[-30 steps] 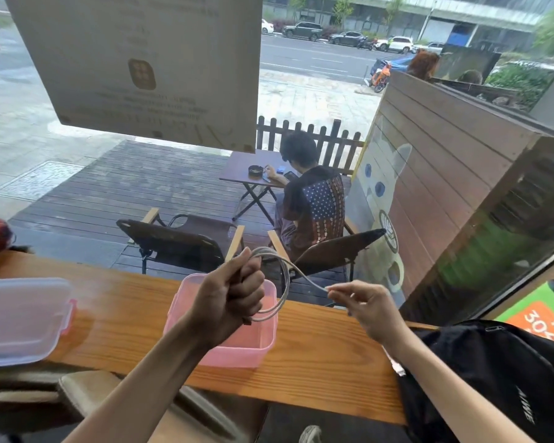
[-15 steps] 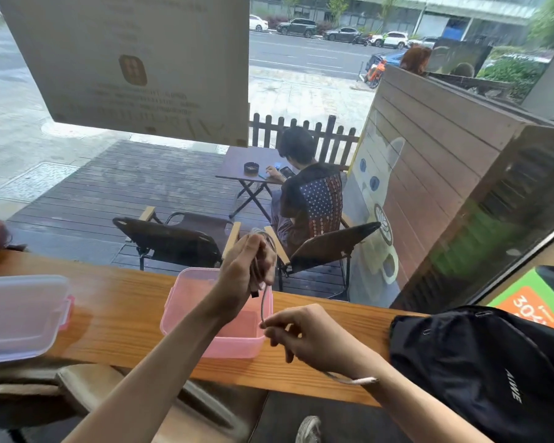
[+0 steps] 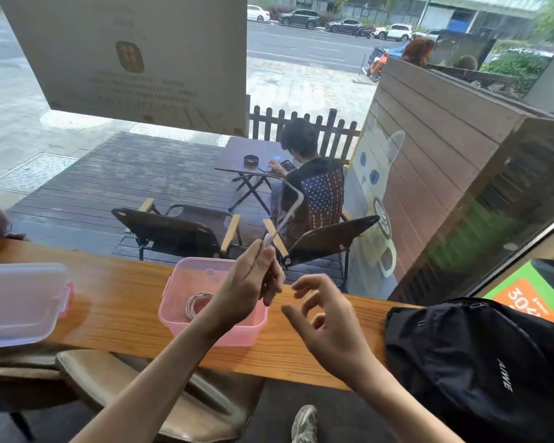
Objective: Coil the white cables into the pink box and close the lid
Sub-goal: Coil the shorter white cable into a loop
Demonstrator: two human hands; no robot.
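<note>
At a window counter, the left hand (image 3: 248, 284) pinches a white cable (image 3: 293, 203) above the pink box (image 3: 186, 318) — ready to coil — right hand (image 3: 328, 324) spread empty, lid (image 3: 20, 302) set aside.

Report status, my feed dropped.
Left hand pinching white cable above pink box. Right hand open, empty. One coil inside; lid off, left.

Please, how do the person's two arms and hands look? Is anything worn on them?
Both forearms are bare up to the bottom edge of the picture: no sleeve is visible. The left hand and the right hand carry no glove, and I see no ring, watch or bracelet on the parts shown. No markings are visible.
</note>
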